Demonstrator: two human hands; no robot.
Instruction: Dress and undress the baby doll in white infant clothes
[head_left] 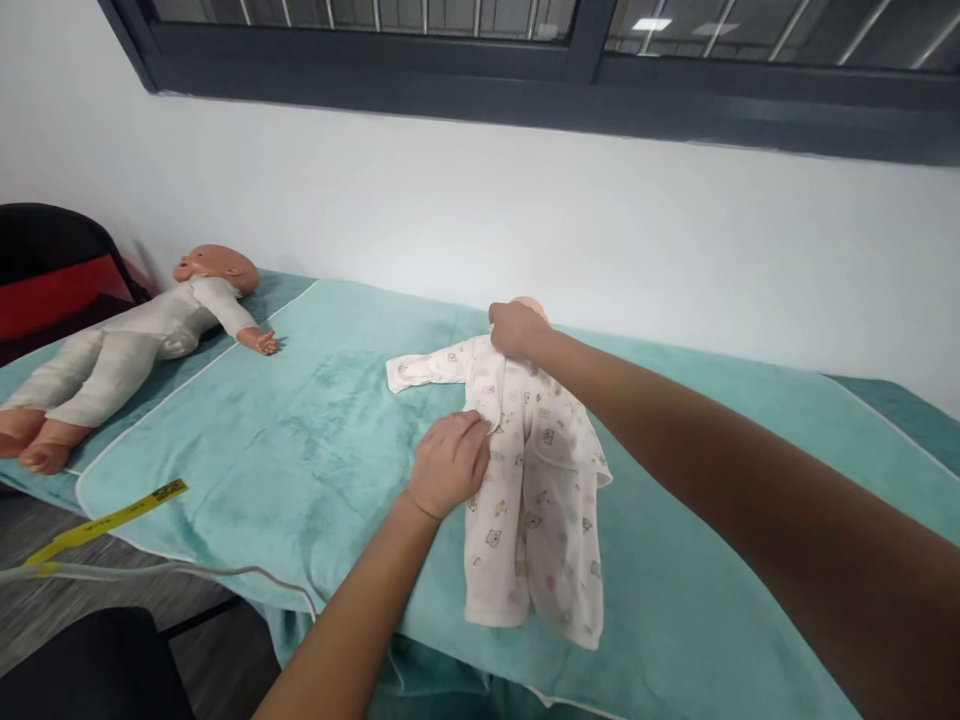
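Observation:
A white baby romper (496,540) with small printed animals lies on the teal blanket, around a doll. Only the top of this doll's head (532,304) shows, behind my right hand. My right hand (517,330) is closed on the romper at its neckline, with the fingertips partly hidden. Lower down, at the left side of the chest, my left hand (451,462) has its fingers curled together on the cloth's edge. One sleeve stretches out flat to the left. The right front panel lies loosely folded.
A second, larger doll (161,320) in a cream body lies at the left. The teal blanket (300,420) covers the table against a white wall below a dark window frame (360,75). A cable with a yellow tag (105,522) hangs at the front left, near a black chair (94,665).

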